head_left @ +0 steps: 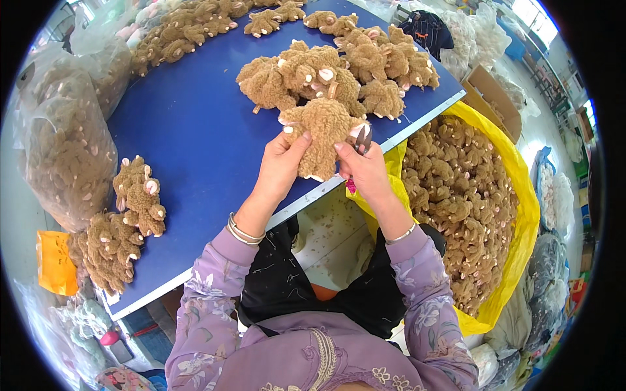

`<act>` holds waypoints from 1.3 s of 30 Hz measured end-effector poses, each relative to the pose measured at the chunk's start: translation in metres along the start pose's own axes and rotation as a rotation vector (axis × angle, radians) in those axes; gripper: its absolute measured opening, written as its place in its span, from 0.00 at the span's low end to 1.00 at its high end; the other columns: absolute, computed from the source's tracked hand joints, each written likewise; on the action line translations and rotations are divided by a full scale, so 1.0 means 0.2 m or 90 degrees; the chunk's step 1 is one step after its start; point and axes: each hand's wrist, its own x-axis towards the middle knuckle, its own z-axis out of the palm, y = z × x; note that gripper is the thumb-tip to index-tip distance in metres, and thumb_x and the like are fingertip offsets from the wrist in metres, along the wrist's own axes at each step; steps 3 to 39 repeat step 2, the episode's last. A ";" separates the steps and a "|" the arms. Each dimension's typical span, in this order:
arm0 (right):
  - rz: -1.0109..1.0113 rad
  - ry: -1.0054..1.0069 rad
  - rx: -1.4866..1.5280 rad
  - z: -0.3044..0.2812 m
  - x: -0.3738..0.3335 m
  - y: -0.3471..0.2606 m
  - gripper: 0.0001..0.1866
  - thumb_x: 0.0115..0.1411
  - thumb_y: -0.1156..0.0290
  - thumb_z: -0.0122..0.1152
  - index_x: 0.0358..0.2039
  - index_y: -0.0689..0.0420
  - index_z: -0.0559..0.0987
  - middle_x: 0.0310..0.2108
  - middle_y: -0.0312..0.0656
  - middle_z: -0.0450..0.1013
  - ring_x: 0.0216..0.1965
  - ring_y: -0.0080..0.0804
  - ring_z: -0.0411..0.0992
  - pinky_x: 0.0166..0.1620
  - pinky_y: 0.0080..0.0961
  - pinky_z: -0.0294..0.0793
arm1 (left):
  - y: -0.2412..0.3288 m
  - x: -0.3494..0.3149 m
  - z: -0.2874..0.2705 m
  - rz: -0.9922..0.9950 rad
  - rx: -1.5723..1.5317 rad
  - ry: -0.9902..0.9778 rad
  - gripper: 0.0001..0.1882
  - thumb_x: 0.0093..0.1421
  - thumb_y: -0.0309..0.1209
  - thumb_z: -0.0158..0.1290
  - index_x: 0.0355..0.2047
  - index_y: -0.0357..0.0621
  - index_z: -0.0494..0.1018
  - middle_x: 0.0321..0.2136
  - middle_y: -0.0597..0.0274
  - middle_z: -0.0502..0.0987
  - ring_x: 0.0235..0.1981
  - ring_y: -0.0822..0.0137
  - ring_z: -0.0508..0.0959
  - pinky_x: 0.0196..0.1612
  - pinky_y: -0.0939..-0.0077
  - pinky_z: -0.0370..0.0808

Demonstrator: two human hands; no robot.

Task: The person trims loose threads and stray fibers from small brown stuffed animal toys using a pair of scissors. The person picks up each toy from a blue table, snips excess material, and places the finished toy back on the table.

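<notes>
A brown curly plush toy [318, 137] with small white-and-pink ears is stretched between my two hands over the table's near edge. My left hand [282, 163] is closed on its left side, thumb on top. My right hand [366, 168] pinches its right side and also holds small dark thread snips [362, 139], whose blades point away from me. A bit of pink [351, 186] shows under the right fingers. Just beyond the held toy lies a pile of similar plush toys [306, 72], and a small fabric loop shows at its near side.
More plush toys lie on the blue table [189, 143], at its far edge and left corner [111, 247]. At the right, a yellow bag [525, 215] full of them stands beside my leg. A clear bag [65, 143] of toys, an orange packet [56, 262] and a cardboard box [492, 104] surround the table.
</notes>
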 end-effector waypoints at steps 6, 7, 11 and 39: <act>0.008 -0.017 0.017 -0.04 0.02 0.04 0.16 0.60 0.69 0.63 0.44 0.64 0.76 0.33 0.38 0.76 0.32 0.21 0.72 0.41 0.17 0.72 | 0.01 0.00 0.01 -0.017 -0.081 -0.006 0.19 0.66 0.35 0.49 0.51 0.34 0.68 0.43 0.56 0.77 0.40 0.68 0.79 0.45 0.73 0.77; 0.008 -0.017 0.017 -0.04 0.02 0.04 0.16 0.60 0.69 0.63 0.44 0.64 0.76 0.33 0.38 0.76 0.32 0.21 0.72 0.41 0.17 0.72 | 0.01 0.00 0.01 -0.017 -0.081 -0.006 0.19 0.66 0.35 0.49 0.51 0.34 0.68 0.43 0.56 0.77 0.40 0.68 0.79 0.45 0.73 0.77; 0.008 -0.017 0.017 -0.04 0.02 0.04 0.16 0.60 0.69 0.63 0.44 0.64 0.76 0.33 0.38 0.76 0.32 0.21 0.72 0.41 0.17 0.72 | 0.01 0.00 0.01 -0.017 -0.081 -0.006 0.19 0.66 0.35 0.49 0.51 0.34 0.68 0.43 0.56 0.77 0.40 0.68 0.79 0.45 0.73 0.77; 0.008 -0.017 0.017 -0.04 0.02 0.04 0.16 0.60 0.69 0.63 0.44 0.64 0.76 0.33 0.38 0.76 0.32 0.21 0.72 0.41 0.17 0.72 | 0.01 0.00 0.01 -0.017 -0.081 -0.006 0.19 0.66 0.35 0.49 0.51 0.34 0.68 0.43 0.56 0.77 0.40 0.68 0.79 0.45 0.73 0.77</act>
